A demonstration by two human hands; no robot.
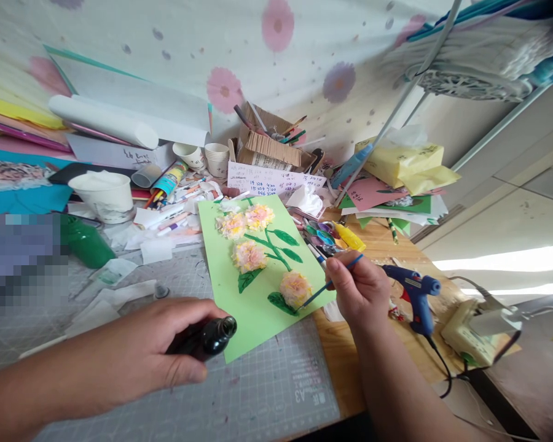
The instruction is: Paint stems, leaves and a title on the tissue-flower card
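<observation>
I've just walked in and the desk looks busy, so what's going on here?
The person's right hand holds a thin blue paintbrush, its tip at a green leaf beside the lowest paper flower on a light green card. The left hand grips a small dark bottle at the card's lower edge, over the grey cutting mat. A blue glue gun lies on the wooden table, apart from both hands.

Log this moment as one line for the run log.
left hand: holds dark bottle | right hand: blue paintbrush, tip at green leaf | green flower card on cutting mat
</observation>
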